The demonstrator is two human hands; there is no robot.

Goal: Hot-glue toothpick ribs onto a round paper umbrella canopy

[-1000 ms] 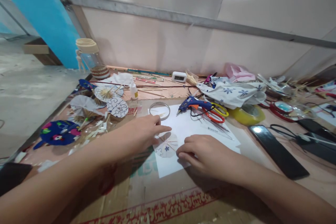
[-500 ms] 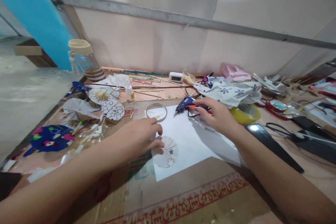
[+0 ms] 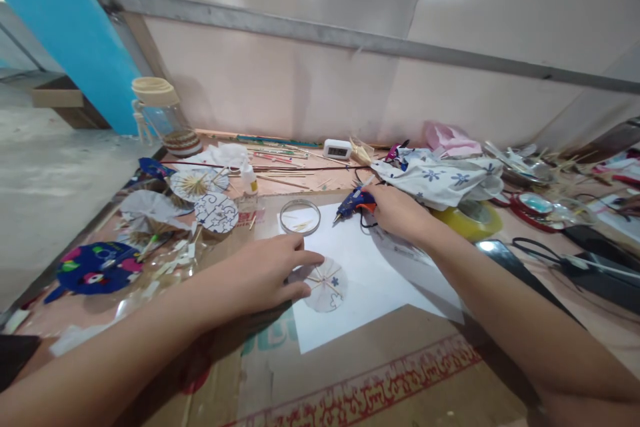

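Note:
A round fabric disc (image 3: 329,288) with thin sticks fanned across it lies on a white paper sheet (image 3: 367,287). My left hand (image 3: 273,271) is at its left side, index finger stretched over the edge and thumb spread apart below. Farther right, my right hand (image 3: 397,212) is wrapped around the handle of a blue glue gun (image 3: 356,202), whose nozzle points down and left over the paper. Above the disc sits a metal ring (image 3: 318,219) with small sticks lying inside it.
Cardboard (image 3: 370,383) lies under the paper. Little paper umbrellas (image 3: 216,212) and a glue bottle (image 3: 249,177) are on the left. Thin sticks, a small digital clock (image 3: 337,149) and flowered cloth (image 3: 440,175) line the back. Yellow tape (image 3: 473,219) and a phone (image 3: 520,273) are right.
My right hand has closed around the glue gun's handle. My left index finger now reaches farther over the disc, and the disc has shifted slightly right.

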